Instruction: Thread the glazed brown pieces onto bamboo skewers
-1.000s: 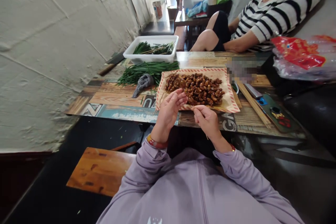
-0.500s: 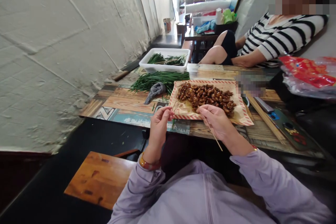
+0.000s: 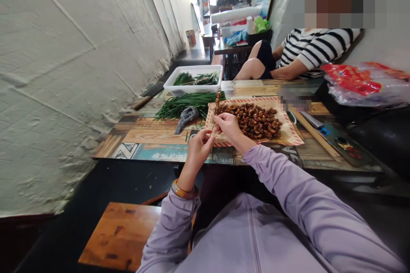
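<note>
A heap of glossy brown, segmented pieces [image 3: 261, 121], which look like silkworm pupae, lies on a paper sheet with a red-striped border [image 3: 293, 134]. At the left end of the sheet, a thin skewer [image 3: 218, 99] points away from me, with several brown pieces threaded on its far part. My left hand [image 3: 197, 150] is closed in a pinch on the skewer's lower end. Just above it, my right hand [image 3: 231, 130] has its fingers pinched around the skewer below the threaded pieces. My fingers hide part of the stick.
Long green chives [image 3: 179, 104] and a crumpled grey cloth [image 3: 187, 118] lie left of the paper. Behind stands a white tub [image 3: 169, 87] holding greens. To the right are wooden sticks [image 3: 315, 134], a phone [image 3: 344, 145] and plastic bags [image 3: 355, 79]. A seated person in stripes [image 3: 315, 51] is beyond.
My right hand has moved left from the heap to beside my left hand. A skewer with brown pieces now stands out beyond my fingers. The view has turned slightly right.
</note>
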A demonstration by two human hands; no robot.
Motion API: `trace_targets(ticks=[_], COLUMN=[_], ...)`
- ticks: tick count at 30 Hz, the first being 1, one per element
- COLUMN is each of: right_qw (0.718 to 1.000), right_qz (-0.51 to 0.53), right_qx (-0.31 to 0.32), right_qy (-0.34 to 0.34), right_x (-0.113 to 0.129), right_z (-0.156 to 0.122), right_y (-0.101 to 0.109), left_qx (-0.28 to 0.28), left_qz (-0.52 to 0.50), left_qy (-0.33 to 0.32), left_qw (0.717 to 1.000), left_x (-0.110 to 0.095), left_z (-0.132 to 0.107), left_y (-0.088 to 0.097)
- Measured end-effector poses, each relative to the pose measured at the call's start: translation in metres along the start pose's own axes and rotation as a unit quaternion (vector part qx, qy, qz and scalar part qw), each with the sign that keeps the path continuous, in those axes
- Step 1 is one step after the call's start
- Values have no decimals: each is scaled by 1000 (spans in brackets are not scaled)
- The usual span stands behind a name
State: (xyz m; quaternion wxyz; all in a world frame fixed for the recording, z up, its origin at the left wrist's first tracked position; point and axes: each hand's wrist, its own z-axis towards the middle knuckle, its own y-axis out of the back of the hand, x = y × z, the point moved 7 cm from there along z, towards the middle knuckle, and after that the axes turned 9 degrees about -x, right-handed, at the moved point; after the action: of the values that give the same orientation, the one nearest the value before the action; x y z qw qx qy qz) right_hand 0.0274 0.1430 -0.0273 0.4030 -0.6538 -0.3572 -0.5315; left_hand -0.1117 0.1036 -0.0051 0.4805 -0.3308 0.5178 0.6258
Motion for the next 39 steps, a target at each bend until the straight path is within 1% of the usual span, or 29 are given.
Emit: trace_targets(ticks=[3, 6, 8, 11, 13, 16, 19, 21, 25, 31, 34, 39], right_qw=[1000, 999, 998, 997, 997, 997, 998, 999, 998, 998, 998, 998], right_qz=[-12, -30, -43, -51, -44, -36, -33, -33, -47, -52, -43, -28], right_qx=[3, 28, 48, 62, 59, 63, 43, 33, 30, 39, 41, 52], right_qy=[1, -2, -1, 12, 34, 40, 24, 12, 3, -5, -2, -3], right_x=[-2, -4, -3, 2, 9, 12, 6, -1, -12, -23, -28, -31], right_z=[8, 12, 10, -3, -17, -43, -64, -74, -83, -85, -84, -83], right_y=[-7, -10, -5, 15, 38, 73, 105, 119, 133, 146, 152, 156], left_qx=[3, -11, -19, -16, -19, -33, -57, -68, -55, -21, -8, 10], left_qz=[22, 101, 159, 222, 251, 275, 281, 281, 285, 269, 298, 331], left_qy=[-15, -48, -65, -77, -85, -87, -73, -64, -62, -61, -61, -84], left_qw=[1000, 994, 985, 972, 964, 957, 955, 955, 955, 961, 953, 940], left_x=[6, 11, 15, 20, 21, 22, 24, 25, 25, 23, 19, 10], left_z=[7, 13, 17, 18, 17, 12, 8, 6, 5, 4, 1, -3], left_y=[-1, 2, 4, 5, 7, 9, 9, 7, 0, -5, -9, -15])
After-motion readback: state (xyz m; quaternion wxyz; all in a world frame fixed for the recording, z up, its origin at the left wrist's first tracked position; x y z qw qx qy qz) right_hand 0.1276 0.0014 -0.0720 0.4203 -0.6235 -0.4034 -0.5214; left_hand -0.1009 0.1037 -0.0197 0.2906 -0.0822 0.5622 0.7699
